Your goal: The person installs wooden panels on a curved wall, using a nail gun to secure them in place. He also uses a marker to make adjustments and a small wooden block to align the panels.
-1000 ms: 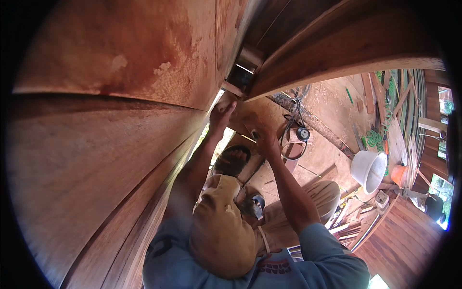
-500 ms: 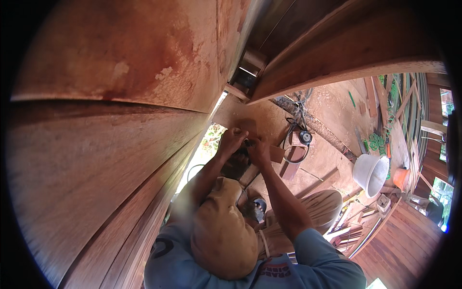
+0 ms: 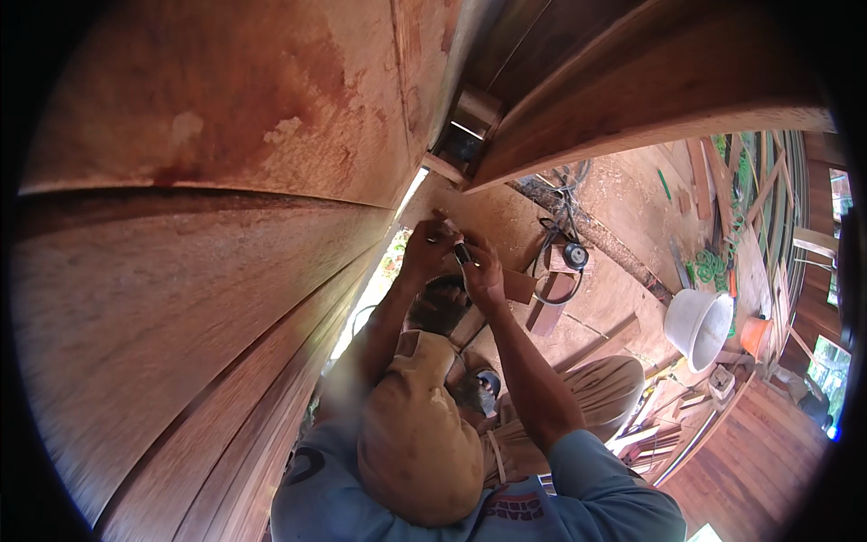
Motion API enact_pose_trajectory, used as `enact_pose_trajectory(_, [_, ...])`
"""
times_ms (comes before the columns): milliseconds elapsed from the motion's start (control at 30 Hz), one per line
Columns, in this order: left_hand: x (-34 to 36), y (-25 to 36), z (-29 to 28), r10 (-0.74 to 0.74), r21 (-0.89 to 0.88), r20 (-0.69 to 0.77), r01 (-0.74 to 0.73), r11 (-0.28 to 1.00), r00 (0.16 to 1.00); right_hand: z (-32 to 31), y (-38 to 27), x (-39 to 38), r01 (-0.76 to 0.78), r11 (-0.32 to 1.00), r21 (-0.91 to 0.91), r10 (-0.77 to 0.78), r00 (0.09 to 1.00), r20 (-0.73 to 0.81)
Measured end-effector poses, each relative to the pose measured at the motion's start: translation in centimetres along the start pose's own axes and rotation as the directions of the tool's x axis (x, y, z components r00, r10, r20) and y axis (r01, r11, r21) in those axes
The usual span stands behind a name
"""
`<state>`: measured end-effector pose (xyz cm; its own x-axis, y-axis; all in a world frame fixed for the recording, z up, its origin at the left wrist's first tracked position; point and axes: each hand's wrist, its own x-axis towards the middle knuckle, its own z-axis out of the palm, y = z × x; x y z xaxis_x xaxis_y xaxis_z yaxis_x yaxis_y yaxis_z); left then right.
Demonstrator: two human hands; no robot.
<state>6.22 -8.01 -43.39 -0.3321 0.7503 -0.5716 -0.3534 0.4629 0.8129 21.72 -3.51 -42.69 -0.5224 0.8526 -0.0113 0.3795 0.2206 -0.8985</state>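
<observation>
Both my hands are close together over the wooden floor, beside the plank wall. My left hand [image 3: 426, 250] is closed around a small thin brown piece of wood [image 3: 443, 219], whose end shows beyond the fingers. Pinched in my right hand [image 3: 485, 274] is a small dark, rod-like object [image 3: 462, 253] with a pale end; its kind cannot be made out. That end lies close to the left fingers, and whether it touches them or the wood is unclear. A flat brown wood block [image 3: 518, 286] lies just right of my right wrist.
A plank wall [image 3: 181, 271] rises close on the left, and a thick beam [image 3: 632, 117] slants overhead. A corded power tool [image 3: 574, 256] lies to the right on the floor. Farther right stand a white bucket [image 3: 700, 330] and an orange container [image 3: 756, 336], among wood scraps and green cord [image 3: 709, 267].
The dark object has come into clearer sight in my right hand, tilted with its pale end upward. My left hand has moved slightly up and left, and the wood piece has turned.
</observation>
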Motion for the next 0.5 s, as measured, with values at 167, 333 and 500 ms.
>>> enact_pose_trajectory(167, [-0.3,2.1,-0.5,0.088,-0.459,0.151,-0.009,0.888,0.985,-1.3,-1.7,1.7,0.044,0.998,0.051,-0.043,0.999,-0.006])
enact_pose_trajectory(333, [0.9,2.3,0.1,-0.083,-0.62,0.344,0.292,0.728,0.935,-1.4,-3.3,3.4,0.048,0.998,0.045,-0.049,0.999,0.024])
enact_pose_trajectory(500, [2.8,2.7,-0.1,-0.016,-0.584,0.237,0.155,0.796,0.971,-1.4,-3.8,4.6,0.101,0.994,-0.04,-0.098,0.993,0.067])
